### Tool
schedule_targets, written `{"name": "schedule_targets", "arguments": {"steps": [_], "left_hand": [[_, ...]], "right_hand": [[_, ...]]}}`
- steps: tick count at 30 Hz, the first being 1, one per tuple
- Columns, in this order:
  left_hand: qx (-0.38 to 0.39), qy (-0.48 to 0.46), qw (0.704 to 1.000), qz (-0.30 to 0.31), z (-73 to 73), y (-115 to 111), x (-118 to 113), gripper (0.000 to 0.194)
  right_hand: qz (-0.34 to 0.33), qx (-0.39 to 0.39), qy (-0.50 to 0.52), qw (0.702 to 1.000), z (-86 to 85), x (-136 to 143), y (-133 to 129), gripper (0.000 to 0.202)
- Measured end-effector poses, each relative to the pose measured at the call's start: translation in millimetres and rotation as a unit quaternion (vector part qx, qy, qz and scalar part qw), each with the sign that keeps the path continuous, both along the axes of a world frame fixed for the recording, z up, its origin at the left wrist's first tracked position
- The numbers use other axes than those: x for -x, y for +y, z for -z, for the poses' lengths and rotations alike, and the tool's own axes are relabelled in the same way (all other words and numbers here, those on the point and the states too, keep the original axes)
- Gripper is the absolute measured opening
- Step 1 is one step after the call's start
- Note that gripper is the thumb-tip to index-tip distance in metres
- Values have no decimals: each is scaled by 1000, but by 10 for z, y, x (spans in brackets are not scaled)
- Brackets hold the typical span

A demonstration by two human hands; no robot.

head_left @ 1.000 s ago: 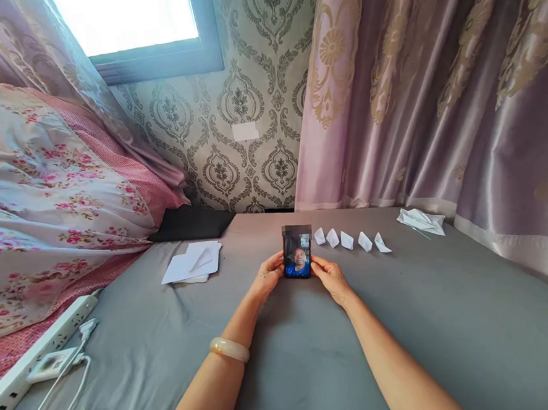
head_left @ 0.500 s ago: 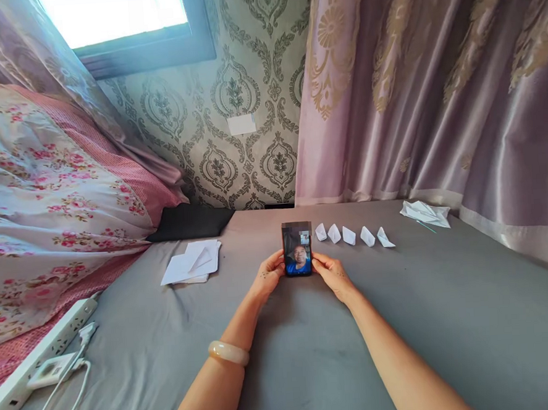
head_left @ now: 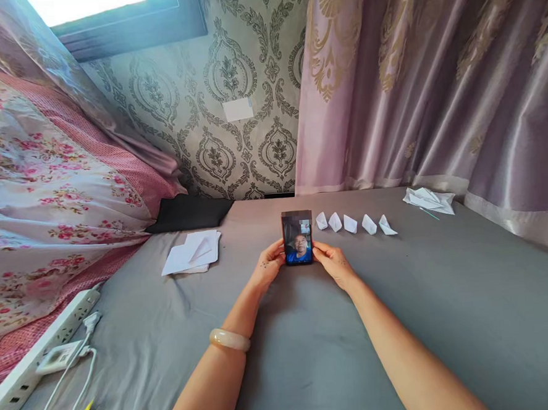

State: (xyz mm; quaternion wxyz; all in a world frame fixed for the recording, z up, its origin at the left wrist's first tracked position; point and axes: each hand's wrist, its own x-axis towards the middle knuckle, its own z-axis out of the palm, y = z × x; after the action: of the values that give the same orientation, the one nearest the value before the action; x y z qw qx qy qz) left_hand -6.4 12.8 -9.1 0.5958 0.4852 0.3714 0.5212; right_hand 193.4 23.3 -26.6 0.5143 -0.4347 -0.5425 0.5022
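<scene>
A smartphone stands upright at the middle of the view, its screen facing me with a video call showing a person and a small inset picture at the upper right. My left hand grips its left edge, and my right hand grips its right edge; both are closed on it. Some fingertips are hidden behind the phone. Just right of it, several folded white paper pieces sit in a row, the rightmost shaped like a little boat. A pale bangle circles my left forearm.
White paper sheets lie at left on the grey bedsheet, near a black cloth. More folded paper and a thin green stick lie at far right. A white power strip with cables runs along the left. Curtains hang behind.
The whole scene sits slightly higher in view, as the camera has tilted down a little. Both hands still hold the phone in the same place.
</scene>
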Motion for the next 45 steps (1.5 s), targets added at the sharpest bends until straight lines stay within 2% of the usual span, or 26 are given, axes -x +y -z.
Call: {"name": "schedule_targets", "arguments": {"steps": [16, 26, 35, 45], "left_hand": [[3, -7, 1000, 3, 28, 5, 29, 64], [-9, 6, 1000, 12, -69, -49, 9, 62], [-3, 3, 1000, 5, -29, -17, 7, 61], [-3, 10, 1000, -2, -66, -38, 5, 60]], "right_hand": [[0, 3, 7, 1000, -13, 3, -8, 45], [-2, 5, 7, 1000, -57, 4, -32, 45], [-11, 10, 19, 1000, -61, 1, -40, 44], [-20, 13, 45, 999, -23, 18, -12, 48]]}}
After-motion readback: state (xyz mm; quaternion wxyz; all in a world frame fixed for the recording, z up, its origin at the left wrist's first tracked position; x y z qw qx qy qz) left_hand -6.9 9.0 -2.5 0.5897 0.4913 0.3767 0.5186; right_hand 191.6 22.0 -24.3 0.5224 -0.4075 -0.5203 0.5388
